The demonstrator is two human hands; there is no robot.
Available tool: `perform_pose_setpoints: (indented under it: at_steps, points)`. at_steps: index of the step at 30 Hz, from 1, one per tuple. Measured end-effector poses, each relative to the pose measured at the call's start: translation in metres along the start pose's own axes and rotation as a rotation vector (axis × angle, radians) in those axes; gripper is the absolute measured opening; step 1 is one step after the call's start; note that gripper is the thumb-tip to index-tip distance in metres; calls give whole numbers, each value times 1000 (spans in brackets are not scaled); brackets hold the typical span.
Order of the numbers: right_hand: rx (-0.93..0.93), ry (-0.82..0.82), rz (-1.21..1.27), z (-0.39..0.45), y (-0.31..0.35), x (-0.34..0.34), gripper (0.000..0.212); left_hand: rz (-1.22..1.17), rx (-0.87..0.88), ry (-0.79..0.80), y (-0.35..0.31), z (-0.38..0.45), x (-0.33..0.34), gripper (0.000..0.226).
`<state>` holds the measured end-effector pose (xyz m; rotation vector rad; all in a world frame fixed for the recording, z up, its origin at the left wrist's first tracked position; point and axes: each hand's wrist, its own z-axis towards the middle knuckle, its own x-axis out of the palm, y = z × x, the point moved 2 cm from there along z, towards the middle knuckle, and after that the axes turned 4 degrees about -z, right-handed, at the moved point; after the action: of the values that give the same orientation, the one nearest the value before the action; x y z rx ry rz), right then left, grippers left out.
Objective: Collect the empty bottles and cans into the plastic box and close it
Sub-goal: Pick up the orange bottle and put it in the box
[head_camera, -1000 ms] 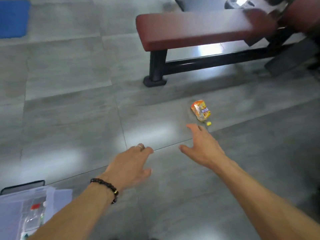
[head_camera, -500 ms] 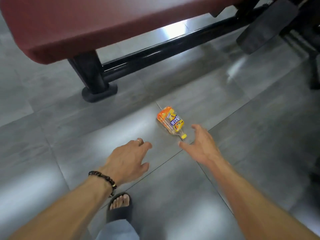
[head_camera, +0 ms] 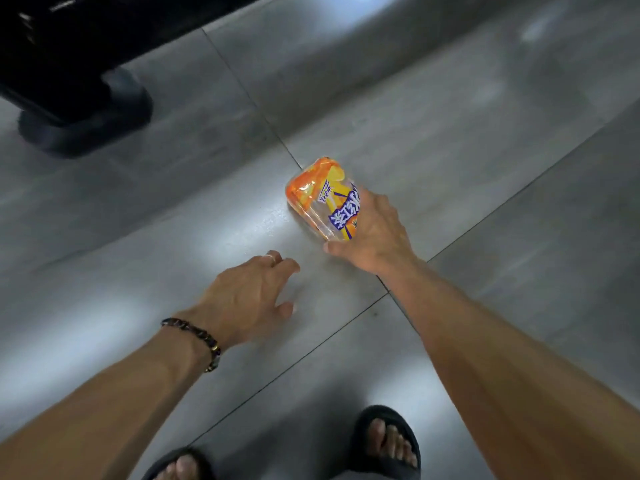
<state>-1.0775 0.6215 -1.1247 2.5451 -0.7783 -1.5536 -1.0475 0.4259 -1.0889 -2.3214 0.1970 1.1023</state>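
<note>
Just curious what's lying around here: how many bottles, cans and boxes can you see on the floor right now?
Bottles: 1, an orange-labelled bottle lying on the floor, with the right hand on it.
Cans: 0
Boxes: 0 in view
Total: 1

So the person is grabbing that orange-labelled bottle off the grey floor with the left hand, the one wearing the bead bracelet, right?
Not quite. The head view shows the right hand closing on the orange-labelled bottle, which lies on the grey floor. The left hand, the one with the bead bracelet, hovers beside it with fingers spread, holding nothing.
</note>
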Motion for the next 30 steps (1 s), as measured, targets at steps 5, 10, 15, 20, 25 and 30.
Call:
perform_pose_setpoints:
  at_steps: [5, 10, 15, 20, 25, 30]
  points:
    - [-32, 12, -30, 5, 2, -4, 102, 19, -10, 20, -1, 1, -5, 54]
    - [-72, 16, 29, -37, 16, -46, 94, -35, -84, -59, -18, -42, -43, 55]
    - [-152, 17, 69, -97, 43, -108, 82, -68, -147, -145, -50, -105, -93, 53]
    - [-272, 58, 103, -165, 90, -175, 69, -127, -242, -246, -86, -191, -147, 53]
    - [-409, 112, 38, -242, 148, -226, 66, -142, -343, -342, -112, -296, -183, 51]
    - [-547, 128, -35, -333, 207, -242, 72, -165, -460, -399, -127, -416, -185, 51]
